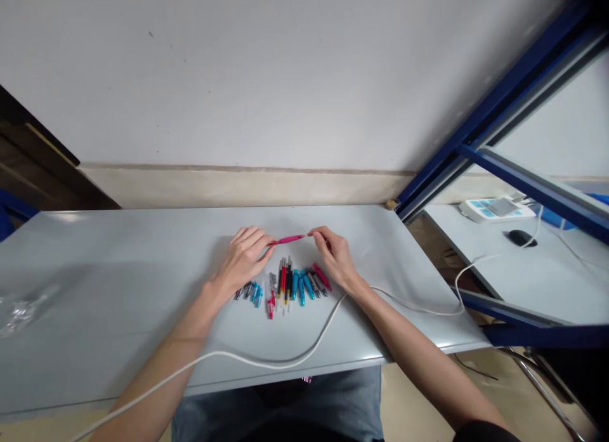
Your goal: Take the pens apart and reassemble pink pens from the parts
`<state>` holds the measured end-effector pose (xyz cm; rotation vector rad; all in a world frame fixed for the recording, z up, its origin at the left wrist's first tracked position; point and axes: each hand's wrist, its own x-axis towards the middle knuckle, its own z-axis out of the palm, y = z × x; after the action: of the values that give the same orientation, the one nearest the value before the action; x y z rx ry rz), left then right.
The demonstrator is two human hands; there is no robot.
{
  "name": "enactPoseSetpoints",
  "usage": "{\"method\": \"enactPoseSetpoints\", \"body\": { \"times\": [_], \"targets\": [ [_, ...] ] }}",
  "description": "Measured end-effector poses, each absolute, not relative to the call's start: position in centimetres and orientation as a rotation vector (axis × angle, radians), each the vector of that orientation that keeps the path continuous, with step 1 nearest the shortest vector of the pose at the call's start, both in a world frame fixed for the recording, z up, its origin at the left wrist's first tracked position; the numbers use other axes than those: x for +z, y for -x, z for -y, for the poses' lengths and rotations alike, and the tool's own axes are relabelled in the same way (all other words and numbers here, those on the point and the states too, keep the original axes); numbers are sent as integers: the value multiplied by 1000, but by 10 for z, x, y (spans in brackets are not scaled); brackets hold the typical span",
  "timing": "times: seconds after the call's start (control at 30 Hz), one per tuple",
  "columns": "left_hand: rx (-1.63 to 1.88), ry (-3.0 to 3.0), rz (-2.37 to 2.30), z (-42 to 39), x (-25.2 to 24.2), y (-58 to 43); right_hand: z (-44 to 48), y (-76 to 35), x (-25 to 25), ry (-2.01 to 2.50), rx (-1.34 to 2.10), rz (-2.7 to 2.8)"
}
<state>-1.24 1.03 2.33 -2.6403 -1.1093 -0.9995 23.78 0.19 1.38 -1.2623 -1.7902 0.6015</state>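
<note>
My left hand [248,252] pinches a pink pen [289,240] by its left end and keeps it nearly level above the table. My right hand [333,252] is just off the pen's right tip, thumb and forefinger brought together; anything between them is too small to make out. On the table below lie pen parts in groups: dark and clear pieces with blue clips [257,293], a red clip piece [271,305], several ink refills [284,280], blue pen barrels [301,290], grey barrels [314,282] and a pink barrel [322,276] beside my right wrist.
A white cable [266,364] runs across the table's front and over my left forearm. Clear plastic [21,315] lies at the far left. To the right, behind a blue metal frame [476,153], a second table holds a black mouse [521,238] and a white device [497,209].
</note>
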Motion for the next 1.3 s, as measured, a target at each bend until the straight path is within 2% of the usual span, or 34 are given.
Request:
{"method": "enactPoseSetpoints", "body": {
  "times": [0.23, 0.43, 0.63, 0.9, 1.13, 1.3],
  "targets": [
    [-939, 2617, 1540, -9, 19, 61, -6, -237, 9, 1153, 507, 2097],
    [-644, 2592, 1842, 21, 10, 93, 7, -224, 13, 1140, 521, 2235],
    [-542, 2496, 2109, 22, 13, 92, 13, -218, 13, 1187, 553, 2257],
    [-777, 2680, 1741, -7, 3, 91, 13, -216, 13, 1293, 617, 2143],
    [-917, 2986, 1449, -48, 7, 43, 10, -217, 7, 1314, 598, 2098],
    [-932, 2879, 1499, -37, 7, 48, 11, -217, 6, 1344, 617, 2106]
  ]
}}
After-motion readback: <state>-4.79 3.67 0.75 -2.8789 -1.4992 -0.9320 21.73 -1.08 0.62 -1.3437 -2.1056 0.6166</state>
